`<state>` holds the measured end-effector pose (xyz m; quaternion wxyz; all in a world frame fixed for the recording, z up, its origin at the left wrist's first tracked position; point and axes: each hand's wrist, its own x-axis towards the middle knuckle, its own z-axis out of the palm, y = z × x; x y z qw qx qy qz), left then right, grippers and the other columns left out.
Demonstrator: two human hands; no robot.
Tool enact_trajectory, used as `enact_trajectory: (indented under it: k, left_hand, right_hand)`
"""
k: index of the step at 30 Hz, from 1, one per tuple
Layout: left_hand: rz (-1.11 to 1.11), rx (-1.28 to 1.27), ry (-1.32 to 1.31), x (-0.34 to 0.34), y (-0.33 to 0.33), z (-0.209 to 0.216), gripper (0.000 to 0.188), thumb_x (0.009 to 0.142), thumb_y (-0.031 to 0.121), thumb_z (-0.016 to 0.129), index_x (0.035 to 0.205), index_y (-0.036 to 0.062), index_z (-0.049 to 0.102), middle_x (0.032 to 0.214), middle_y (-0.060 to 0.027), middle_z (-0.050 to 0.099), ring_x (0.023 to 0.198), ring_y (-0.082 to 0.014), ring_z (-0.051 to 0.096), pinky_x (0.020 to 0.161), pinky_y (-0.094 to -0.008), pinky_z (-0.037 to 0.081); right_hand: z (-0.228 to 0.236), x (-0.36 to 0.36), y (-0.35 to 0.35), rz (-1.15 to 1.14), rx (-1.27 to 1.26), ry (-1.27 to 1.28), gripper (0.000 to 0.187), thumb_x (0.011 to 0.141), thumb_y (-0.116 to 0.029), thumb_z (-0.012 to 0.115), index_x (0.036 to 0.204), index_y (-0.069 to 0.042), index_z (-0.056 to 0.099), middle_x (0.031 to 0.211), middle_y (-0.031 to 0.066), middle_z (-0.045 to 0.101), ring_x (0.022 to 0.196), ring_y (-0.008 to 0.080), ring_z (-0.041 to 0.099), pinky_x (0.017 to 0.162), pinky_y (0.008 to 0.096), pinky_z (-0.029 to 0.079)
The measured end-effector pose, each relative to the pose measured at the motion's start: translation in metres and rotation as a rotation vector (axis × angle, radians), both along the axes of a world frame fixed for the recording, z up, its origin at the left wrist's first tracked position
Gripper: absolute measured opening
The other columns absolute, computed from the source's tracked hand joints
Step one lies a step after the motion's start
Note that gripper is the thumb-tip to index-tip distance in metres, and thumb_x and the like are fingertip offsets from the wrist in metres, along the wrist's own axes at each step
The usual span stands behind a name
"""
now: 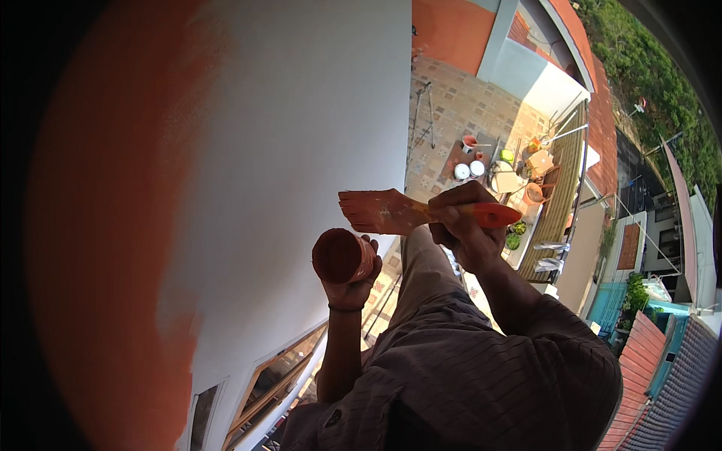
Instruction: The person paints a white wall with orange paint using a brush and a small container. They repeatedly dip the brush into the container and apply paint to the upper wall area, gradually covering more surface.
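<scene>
Fingers (pixel 459 218) grip orange paintbrush (pixel 391 212).

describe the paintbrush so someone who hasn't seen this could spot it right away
Start at the tall white wall with orange paint covering its left part. Near its right edge, the right hand holds a wide flat paintbrush, bristles pointing toward the wall. Unlike the round orange-coated cup in the left hand just below, it is flat, with a wooden neck and a bright orange handle.
</scene>
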<state>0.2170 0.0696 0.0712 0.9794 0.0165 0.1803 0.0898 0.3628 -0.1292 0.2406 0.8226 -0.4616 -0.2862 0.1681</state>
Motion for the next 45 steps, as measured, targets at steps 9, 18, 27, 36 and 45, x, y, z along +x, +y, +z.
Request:
enact_trajectory:
  k: [9, 18, 27, 36, 45]
  left_hand:
    - [0.082, 0.067, 0.012, 0.013, 0.001, 0.019, 0.051, 0.106, 0.052, 0.046, 0.141, 0.0180, 0.059, 0.140, -0.0073, 0.064, 0.127, -0.0312, 0.062, 0.097, -0.0539, 0.055]
    - [0.094, 0.086, -0.028, 0.011, -0.004, 0.023, 0.048, 0.108, 0.048, 0.044, 0.143, 0.0161, 0.056, 0.140, -0.0098, 0.063, 0.130, -0.0321, 0.059, 0.100, -0.0553, 0.053]
    - [0.133, 0.160, 0.047, 0.016, -0.008, 0.032, 0.048, 0.107, 0.047, 0.044, 0.140, 0.0159, 0.060, 0.138, -0.0085, 0.066, 0.126, -0.0301, 0.063, 0.098, -0.0546, 0.054]
    - [0.171, 0.101, -0.050, 0.016, -0.003, 0.024, 0.051, 0.109, 0.045, 0.042, 0.140, 0.0076, 0.060, 0.138, -0.0137, 0.065, 0.128, -0.0339, 0.062, 0.103, -0.0568, 0.052]
    - [0.233, 0.142, -0.046, 0.016, -0.006, 0.025, 0.045, 0.109, 0.039, 0.049, 0.125, 0.0008, 0.067, 0.121, -0.0153, 0.073, 0.116, -0.0307, 0.069, 0.104, -0.0478, 0.055]
  right_hand:
    - [0.003, -0.014, 0.003, -0.072, -0.027, -0.232, 0.025, 0.099, -0.013, 0.060, 0.110, 0.009, 0.059, 0.070, 0.0078, 0.056, 0.047, 0.0084, 0.041, 0.047, 0.0248, 0.034]
    - [0.003, -0.001, 0.005, 0.067, -0.001, -0.267, 0.027, 0.093, -0.014, 0.073, 0.110, 0.006, 0.065, 0.082, 0.0136, 0.066, 0.056, 0.0164, 0.060, 0.052, 0.0286, 0.047]
    - [0.034, -0.001, -0.003, 0.005, -0.374, -0.744, 0.019, 0.077, -0.004, 0.077, 0.094, 0.003, 0.072, 0.082, 0.0140, 0.071, 0.073, 0.0211, 0.070, 0.064, 0.0300, 0.054]
    - [0.038, -0.001, 0.013, -0.046, -0.347, -0.928, 0.026, 0.073, 0.008, 0.077, 0.098, 0.004, 0.070, 0.080, 0.0143, 0.072, 0.067, 0.0204, 0.072, 0.059, 0.0286, 0.054]
    - [0.033, -0.010, 0.030, 0.093, -0.443, -0.894, 0.022, 0.077, 0.007, 0.080, 0.096, 0.004, 0.070, 0.082, 0.0132, 0.072, 0.071, 0.0230, 0.072, 0.062, 0.0315, 0.055]
